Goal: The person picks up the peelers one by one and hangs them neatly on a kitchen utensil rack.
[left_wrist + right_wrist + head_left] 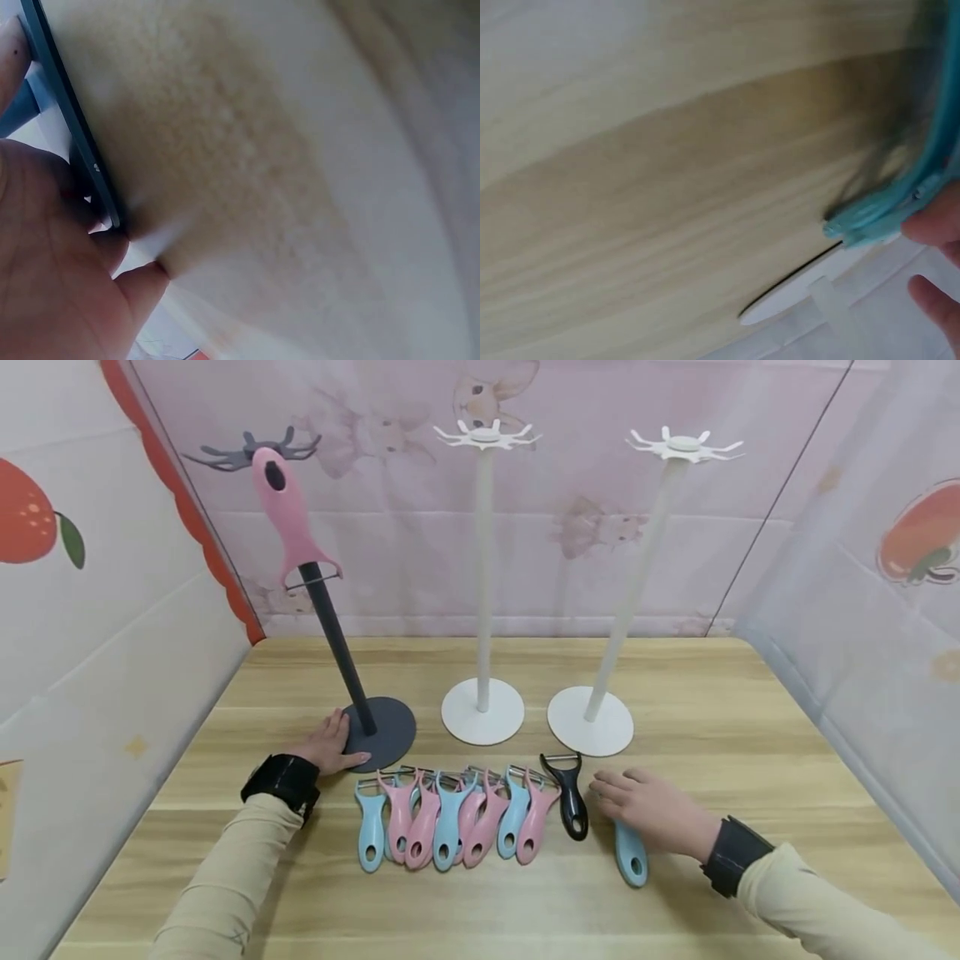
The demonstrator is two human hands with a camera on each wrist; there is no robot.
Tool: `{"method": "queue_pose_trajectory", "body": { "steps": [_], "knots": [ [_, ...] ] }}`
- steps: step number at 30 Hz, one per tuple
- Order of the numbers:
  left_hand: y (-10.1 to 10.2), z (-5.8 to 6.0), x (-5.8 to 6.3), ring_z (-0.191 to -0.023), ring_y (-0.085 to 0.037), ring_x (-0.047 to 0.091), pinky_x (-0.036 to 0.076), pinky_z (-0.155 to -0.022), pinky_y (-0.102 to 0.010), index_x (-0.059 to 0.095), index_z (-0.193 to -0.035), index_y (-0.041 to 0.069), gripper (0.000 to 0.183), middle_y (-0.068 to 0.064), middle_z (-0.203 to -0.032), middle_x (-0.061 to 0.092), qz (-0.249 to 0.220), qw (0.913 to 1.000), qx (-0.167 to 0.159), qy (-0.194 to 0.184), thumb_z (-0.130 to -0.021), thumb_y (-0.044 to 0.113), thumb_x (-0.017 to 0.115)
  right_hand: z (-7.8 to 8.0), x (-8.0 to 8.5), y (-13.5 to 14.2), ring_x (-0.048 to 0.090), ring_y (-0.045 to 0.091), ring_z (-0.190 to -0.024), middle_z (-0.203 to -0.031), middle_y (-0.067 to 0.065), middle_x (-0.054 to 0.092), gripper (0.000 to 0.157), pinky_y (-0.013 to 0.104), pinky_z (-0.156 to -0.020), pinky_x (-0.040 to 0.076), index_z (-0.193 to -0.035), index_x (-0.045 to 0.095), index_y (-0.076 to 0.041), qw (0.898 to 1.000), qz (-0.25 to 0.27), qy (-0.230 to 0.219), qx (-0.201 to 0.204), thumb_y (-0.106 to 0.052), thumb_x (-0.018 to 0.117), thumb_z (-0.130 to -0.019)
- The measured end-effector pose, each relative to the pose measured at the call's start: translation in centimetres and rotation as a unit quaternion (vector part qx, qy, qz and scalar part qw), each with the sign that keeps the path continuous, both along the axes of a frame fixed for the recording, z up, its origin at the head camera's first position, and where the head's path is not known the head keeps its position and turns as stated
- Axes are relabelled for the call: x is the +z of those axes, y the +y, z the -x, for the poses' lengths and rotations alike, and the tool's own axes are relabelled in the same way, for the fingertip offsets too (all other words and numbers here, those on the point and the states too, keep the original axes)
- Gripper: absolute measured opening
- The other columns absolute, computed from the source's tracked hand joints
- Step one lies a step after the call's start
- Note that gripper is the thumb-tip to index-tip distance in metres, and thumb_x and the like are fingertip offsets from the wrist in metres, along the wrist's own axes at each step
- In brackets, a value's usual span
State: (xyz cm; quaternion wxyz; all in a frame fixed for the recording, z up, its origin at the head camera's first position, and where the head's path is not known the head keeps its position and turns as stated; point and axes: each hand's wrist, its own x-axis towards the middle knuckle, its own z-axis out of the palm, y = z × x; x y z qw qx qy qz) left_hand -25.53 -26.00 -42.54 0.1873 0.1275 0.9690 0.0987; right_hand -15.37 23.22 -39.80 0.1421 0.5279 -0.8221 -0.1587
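Nearest you, at the right of the light wood counter (525, 918), a light-blue plastic peeler (632, 857) is under your right hand (652, 810). A fingertip touches it, but you cannot tell if this grip is clenched on it. To its left lie a shiny black peeler (574, 810) and a pile of pink and light-blue peelers (447, 818). Past the pile, your left hand (326, 747) has its grip on the base rim of a tall dark grey stand (340, 652), thumb on top. A pink plastic peeler (287, 514) hangs at that stand's top. Farther back are two tall white stands (483, 585).
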Motion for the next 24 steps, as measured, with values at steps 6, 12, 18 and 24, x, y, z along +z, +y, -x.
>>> {"method": "queue_pose_trajectory", "body": {
  "steps": [6,12,18,24],
  "knots": [
    [0.2,-0.2,0.3,-0.132,-0.047,-0.001,0.011,-0.105,-0.054,0.005,-0.137,-0.018,0.097,-0.035,-0.144,-0.005,-0.001,1.0000,0.002,-0.006,-0.089,0.057,0.042,0.3,-1.0,0.3,0.053,0.022,-0.108,-0.112,0.005,0.062,0.033,0.033,-0.077,0.045,-0.094,0.069,-0.014,0.999,0.001,0.052,0.017,-0.006,0.072,-0.062],
    [0.4,-0.4,0.5,-0.131,-0.048,0.001,0.013,-0.104,-0.055,0.007,-0.136,-0.019,0.101,-0.036,-0.143,-0.003,-0.003,1.0000,0.004,-0.001,-0.087,0.062,0.040,0.5,-1.0,0.5,0.056,0.020,-0.100,-0.108,0.005,0.062,0.031,0.030,-0.071,0.045,-0.093,0.070,-0.015,0.998,0.015,0.059,0.033,-0.008,0.069,-0.063],
    [0.0,0.1,-0.2,-0.132,-0.046,-0.002,0.011,-0.105,-0.054,0.004,-0.138,-0.017,0.103,-0.033,-0.144,-0.006,-0.001,0.9999,0.010,-0.009,-0.086,0.064,0.040,0.3,-0.8,0.7,0.058,0.020,-0.091,-0.105,0.007,0.062,0.032,0.031,-0.070,0.047,-0.093,0.071,-0.015,0.998,0.024,0.042,0.035,-0.006,0.072,-0.062],
    [-0.2,0.1,-0.4,-0.132,-0.046,-0.002,0.011,-0.105,-0.055,0.004,-0.138,-0.017,0.105,-0.033,-0.144,-0.006,0.002,0.9999,0.013,-0.010,-0.084,0.067,0.038,0.6,0.0,0.6,0.058,0.019,-0.087,-0.102,0.007,0.062,0.035,0.030,-0.070,0.048,-0.094,0.071,-0.014,0.997,0.048,0.051,0.039,-0.006,0.072,-0.060]
  ]
}}
